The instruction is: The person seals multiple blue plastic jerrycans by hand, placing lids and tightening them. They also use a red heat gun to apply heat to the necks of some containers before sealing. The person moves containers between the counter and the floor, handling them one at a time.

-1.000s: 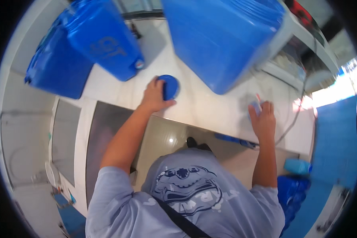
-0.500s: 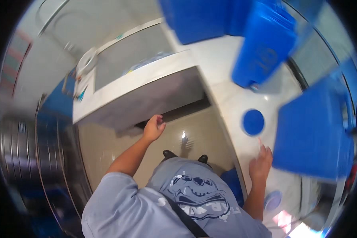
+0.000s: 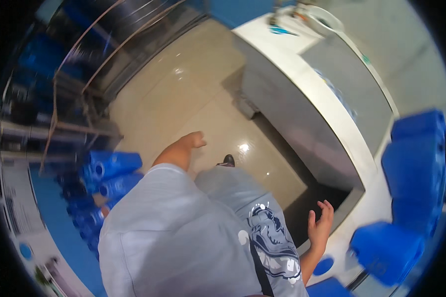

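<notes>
My left hand (image 3: 197, 139) hangs over the tiled floor, its fingers loosely curled in, with nothing visible in it. On the other side, my right hand (image 3: 320, 223) is raised beside the counter edge, fingers apart and empty. Close to my right wrist, a round blue lid (image 3: 323, 266) lies on the white counter (image 3: 369, 210). A blue jerrycan (image 3: 387, 251) rests on its side just beyond the lid. More blue jerrycans (image 3: 415, 163) stand along the counter's far right.
A grey basin (image 3: 354, 69) is set in the counter. Teal scissors (image 3: 281, 30) and a white bowl (image 3: 324, 20) sit at its far end. Blue containers (image 3: 115, 163) are stacked at left, near a metal rack (image 3: 86, 129). Tiled floor (image 3: 183, 94) stretches ahead.
My view has swung left, so the counter has shifted right and the stacked containers at left show. My right hand has left the counter top near the blue lid.
</notes>
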### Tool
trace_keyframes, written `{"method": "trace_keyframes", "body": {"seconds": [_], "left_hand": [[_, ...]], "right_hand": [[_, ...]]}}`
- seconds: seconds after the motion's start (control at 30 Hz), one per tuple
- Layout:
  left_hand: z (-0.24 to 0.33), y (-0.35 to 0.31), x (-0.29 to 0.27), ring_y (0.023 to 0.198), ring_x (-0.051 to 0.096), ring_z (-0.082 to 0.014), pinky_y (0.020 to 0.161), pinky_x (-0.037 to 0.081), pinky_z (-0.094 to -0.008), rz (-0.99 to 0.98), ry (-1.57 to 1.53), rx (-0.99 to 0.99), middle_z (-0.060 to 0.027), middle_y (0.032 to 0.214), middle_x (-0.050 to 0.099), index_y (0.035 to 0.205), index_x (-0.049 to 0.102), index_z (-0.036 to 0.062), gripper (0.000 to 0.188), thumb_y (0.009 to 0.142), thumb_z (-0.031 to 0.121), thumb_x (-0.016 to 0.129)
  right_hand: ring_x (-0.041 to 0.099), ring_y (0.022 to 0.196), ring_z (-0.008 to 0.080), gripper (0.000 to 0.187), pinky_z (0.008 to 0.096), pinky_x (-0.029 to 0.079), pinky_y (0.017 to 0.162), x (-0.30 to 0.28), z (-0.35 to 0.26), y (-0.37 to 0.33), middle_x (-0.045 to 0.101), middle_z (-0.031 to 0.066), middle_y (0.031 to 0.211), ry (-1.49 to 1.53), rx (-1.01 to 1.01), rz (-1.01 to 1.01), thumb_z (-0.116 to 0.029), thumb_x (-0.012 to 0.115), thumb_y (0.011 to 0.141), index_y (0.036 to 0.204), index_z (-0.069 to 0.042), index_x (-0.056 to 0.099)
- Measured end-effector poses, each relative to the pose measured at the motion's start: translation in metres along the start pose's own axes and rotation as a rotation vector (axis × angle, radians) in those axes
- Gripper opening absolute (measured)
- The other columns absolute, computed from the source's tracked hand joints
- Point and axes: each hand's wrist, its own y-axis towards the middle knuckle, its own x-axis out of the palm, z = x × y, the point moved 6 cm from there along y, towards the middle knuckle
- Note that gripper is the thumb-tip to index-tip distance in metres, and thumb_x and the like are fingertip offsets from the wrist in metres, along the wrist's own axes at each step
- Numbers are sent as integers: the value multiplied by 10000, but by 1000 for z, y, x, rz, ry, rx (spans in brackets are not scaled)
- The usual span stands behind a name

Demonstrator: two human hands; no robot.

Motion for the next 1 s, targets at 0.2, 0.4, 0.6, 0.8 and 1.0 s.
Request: {"method": "trace_keyframes", "body": {"seconds": [0.2, 0.4, 0.6, 0.8, 1.0], "left_hand": [[98, -45, 28, 1199, 626, -385, 1020, 504, -431, 184, -410, 187, -226, 1326, 637, 1375, 561, 40, 609, 901, 403, 684], [27, -119, 53, 1197, 628, -357, 1004, 511, -430, 516, -634, -118, -181, 1261, 682, 1302, 615, 63, 484, 917, 351, 671], [-69, -255, 222, 1284, 555, -388, 1077, 469, -446, 390, -280, -602, -209, 1302, 645, 1157, 715, 87, 364, 976, 354, 547], [6, -380, 309, 1293, 577, -368, 1111, 447, -421, 368, -878, -954, -241, 1356, 620, 1412, 528, -38, 700, 921, 450, 639], [83, -389, 270, 1159, 651, -319, 1012, 501, -401, 364, -1099, -823, -219, 1278, 667, 1414, 521, 13, 677, 908, 423, 707]], "right_hand": [[542, 1244, 423, 359, 467, 431, 1072, 16, -33, 79, 588, 231, 1323, -73, -295, -316, -120, 687, 911, 1237, 1, 602], [595, 1142, 444, 342, 470, 479, 992, 42, -90, 144, 642, 234, 1205, -88, -599, -511, -110, 697, 902, 1207, 14, 606], [600, 1136, 449, 354, 476, 480, 994, 70, -137, 190, 640, 248, 1194, -107, -851, -626, -124, 705, 898, 1214, 11, 620], [527, 1256, 463, 387, 498, 438, 1062, 39, -178, 215, 551, 287, 1340, -134, -1057, -485, -150, 724, 882, 1229, -8, 627], [456, 1333, 482, 565, 513, 382, 1129, 24, -212, 283, 480, 304, 1441, -185, -1072, -176, -178, 736, 874, 1382, -9, 556]]}}
